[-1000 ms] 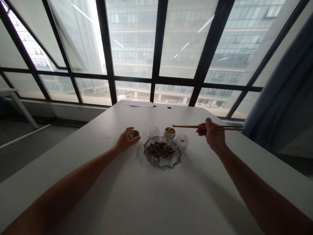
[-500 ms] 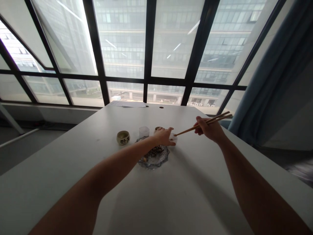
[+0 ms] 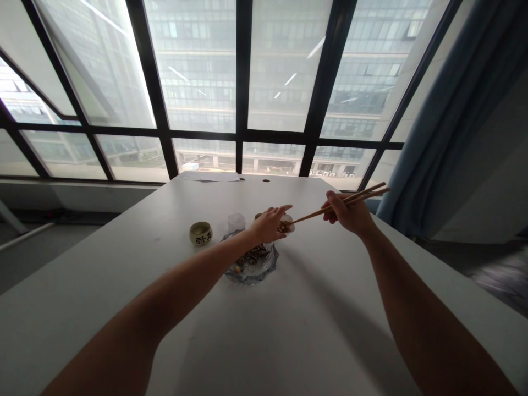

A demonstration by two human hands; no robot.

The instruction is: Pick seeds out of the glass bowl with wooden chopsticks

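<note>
Holding white cup (image 3: 287, 226) with brown pieces (image 3: 284, 224) inside: left hand (image 3: 268, 224), fingers and thumb parted around its sides. Right hand (image 3: 348, 213), near right edge of worktop (image 3: 256, 341), fingers closed on chopsticks (image 3: 315, 213), tips at cup's mouth. Glass bowl (image 3: 271, 268) of dark pieces (image 3: 258, 253) toward front edge, partly hidden by left arm. Dark-lettered pot (image 3: 201, 234) toward left edge. Papers (image 3: 210, 176) by far left corner.

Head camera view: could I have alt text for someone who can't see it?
A person's right hand holds chopsticks, tips at a pale cup of brown pieces, with the left hand beside it. On the white table, a glass dish is partly hidden by the left arm, a bowl to its left.
</note>
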